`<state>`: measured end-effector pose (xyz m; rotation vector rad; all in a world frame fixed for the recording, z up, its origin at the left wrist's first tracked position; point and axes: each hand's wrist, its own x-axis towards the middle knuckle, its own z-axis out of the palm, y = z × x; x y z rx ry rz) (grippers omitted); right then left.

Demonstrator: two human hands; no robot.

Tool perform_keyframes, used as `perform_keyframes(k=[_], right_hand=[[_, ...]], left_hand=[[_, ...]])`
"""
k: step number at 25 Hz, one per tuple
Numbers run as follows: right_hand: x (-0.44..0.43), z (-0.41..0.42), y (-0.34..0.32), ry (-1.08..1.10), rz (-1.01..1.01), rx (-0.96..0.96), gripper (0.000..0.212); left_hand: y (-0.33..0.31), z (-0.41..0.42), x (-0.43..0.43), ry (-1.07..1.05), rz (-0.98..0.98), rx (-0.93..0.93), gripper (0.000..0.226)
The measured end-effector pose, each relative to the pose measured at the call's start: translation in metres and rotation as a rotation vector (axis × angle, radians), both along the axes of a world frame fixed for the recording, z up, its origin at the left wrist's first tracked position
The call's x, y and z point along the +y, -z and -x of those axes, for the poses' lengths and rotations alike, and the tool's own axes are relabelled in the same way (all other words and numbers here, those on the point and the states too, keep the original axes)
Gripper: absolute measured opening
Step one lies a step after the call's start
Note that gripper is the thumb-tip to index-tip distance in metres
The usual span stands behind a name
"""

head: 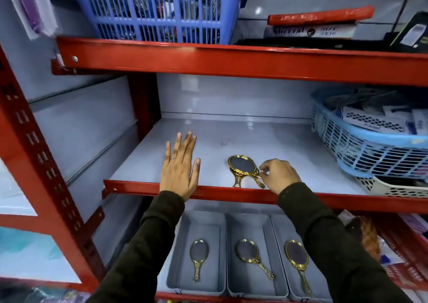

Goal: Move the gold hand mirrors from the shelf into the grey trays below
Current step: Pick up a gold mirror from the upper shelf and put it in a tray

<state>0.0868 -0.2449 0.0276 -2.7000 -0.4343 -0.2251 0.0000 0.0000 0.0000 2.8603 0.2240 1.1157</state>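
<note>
The middle shelf (266, 138) has a pale grey board and a red front edge. Two gold hand mirrors (243, 169) lie stacked on it near that edge, handles splayed toward the front. At its right end sit a light blue basket (370, 149) and a white basket (393, 188). The lower shelf (203, 297) carries three grey trays (223, 251) side by side, touching, one mirror in each.
</note>
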Motion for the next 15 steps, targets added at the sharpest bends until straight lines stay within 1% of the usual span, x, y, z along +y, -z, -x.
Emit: perform_keyframes(k=[4,7,9,11,15], right_hand=[[0.007,-0.015,0.004,0.038,0.064,0.101,0.024],[0.007,-0.026,0.008,0.06,0.049,0.112,0.024],[0.006,-0.032,0.009,0.076,0.035,0.12,0.021],[0.006,-0.036,0.01,0.069,0.004,0.167,0.02],[-0.001,-0.043,0.0,0.001,-0.097,0.325,0.022]], left_hand=[[0.009,-0.01,0.012,-0.012,-0.102,0.02,0.066],[0.02,-0.004,0.024,-0.038,-0.175,0.014,0.067],[0.025,-0.003,0.031,-0.064,-0.165,-0.012,0.067],[0.025,-0.003,0.031,-0.072,-0.142,-0.018,0.067],[0.023,-0.002,0.029,-0.067,-0.136,-0.015,0.068]])
